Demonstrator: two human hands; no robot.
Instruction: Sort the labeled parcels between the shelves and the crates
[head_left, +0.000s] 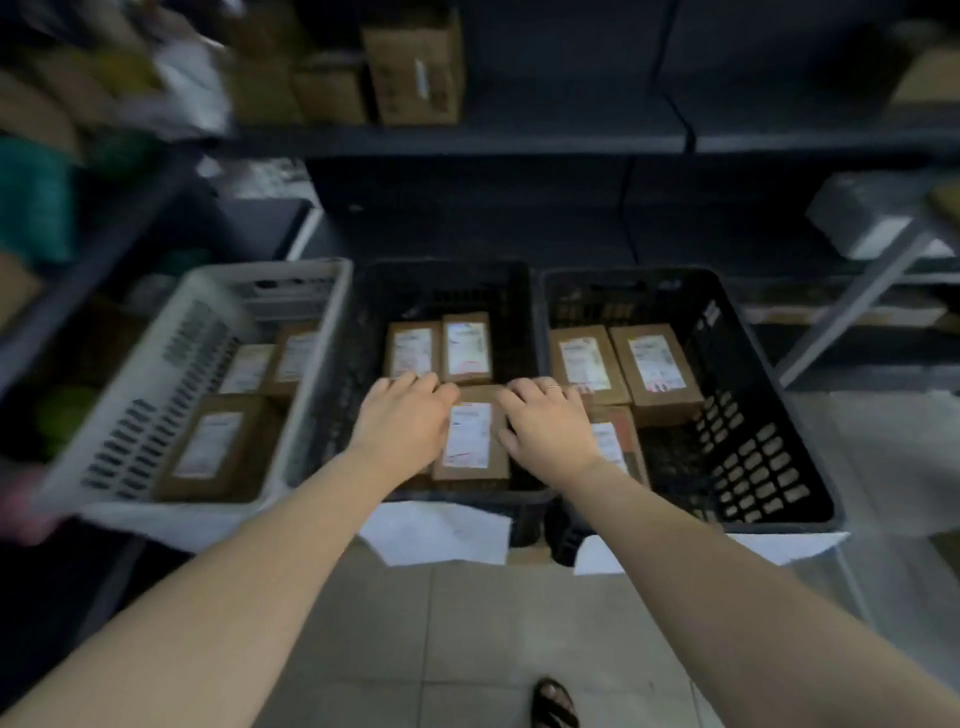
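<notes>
Three crates stand side by side on the floor: a white crate (311, 405) on the left, a black middle crate (353, 364) and a black right crate (753, 441). Each holds brown cardboard parcels with white labels. In the middle crate, my left hand (405, 421) and my right hand (550, 423) grip one labeled parcel (470, 436) from its two sides, fingers curled over its far end. Two more parcels (441, 348) lie behind it. The right crate holds three parcels (654, 369), one partly hidden by my right wrist.
The white crate holds three parcels (208, 447). Dark shelves (467, 137) run behind the crates, with cardboard boxes (415, 67) on top and a grey wrapped package (872, 218) on the right. Paper sheets (436, 532) hang on the crate fronts. My sandalled foot (553, 704) stands on the tiled floor.
</notes>
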